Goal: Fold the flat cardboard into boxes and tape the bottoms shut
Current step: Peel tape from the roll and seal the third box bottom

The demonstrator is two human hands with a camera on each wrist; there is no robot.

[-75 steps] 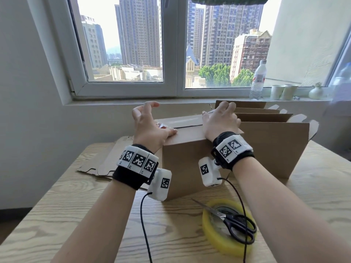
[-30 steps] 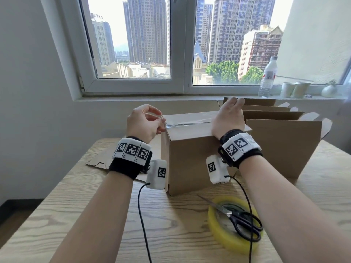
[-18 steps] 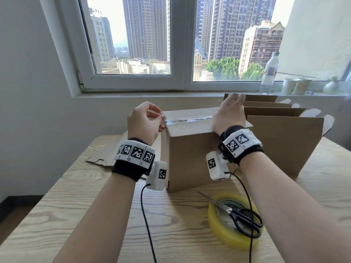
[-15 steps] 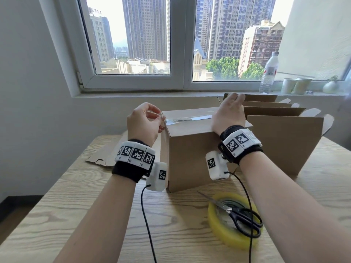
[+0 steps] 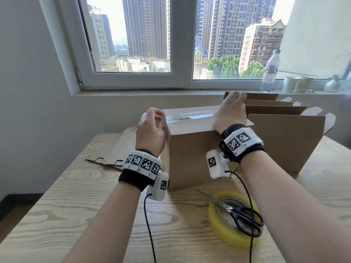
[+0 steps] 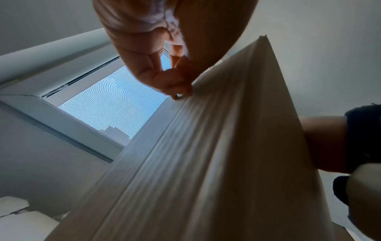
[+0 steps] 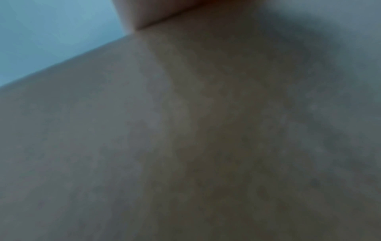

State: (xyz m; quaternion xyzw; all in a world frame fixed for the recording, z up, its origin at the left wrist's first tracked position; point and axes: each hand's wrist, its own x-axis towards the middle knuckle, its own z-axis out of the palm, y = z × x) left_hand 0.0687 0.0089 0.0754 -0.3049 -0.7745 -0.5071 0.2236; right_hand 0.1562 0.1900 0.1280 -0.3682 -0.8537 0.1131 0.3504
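Yellow tape roll [image 5: 232, 219] lies nearest on the wooden table [image 5: 95, 215], black scissors [image 5: 241, 215] resting across it, well short of either hand's fingers and touched by neither.

Beyond it stands the box [image 5: 195, 149], upturned, its taped bottom facing up. Clear tape strip [image 5: 188, 117] runs along the seam between the 2 hands.

Left hand [image 5: 151, 132] is at the box's left top edge. 0.5 s ago its fingers pinched the tape end up in the air beside the corner; now the hand has dropped and the end is being folded over the edge onto the side wall. In the left wrist view the fingertips [image 6: 175, 91] are bunched together and pressed on the cardboard edge. Whether a bit of tape is still pinched there, I cannot tell.

Right hand [image 5: 230, 114] has stayed put on the top panel, fingers [image 5: 236, 95] curled over the far edge and holding the box down. Right wrist view shows only blurred cardboard.

Judgement: seam is taped; wrapping this end down should finish this box's bottom. Rub-down of the strip may still be needed.

Farther off, past the right fingers, open boxes [image 5: 284, 137] stand. Left of the left fingers lies flat cardboard [image 5: 112, 150], not yet folded.
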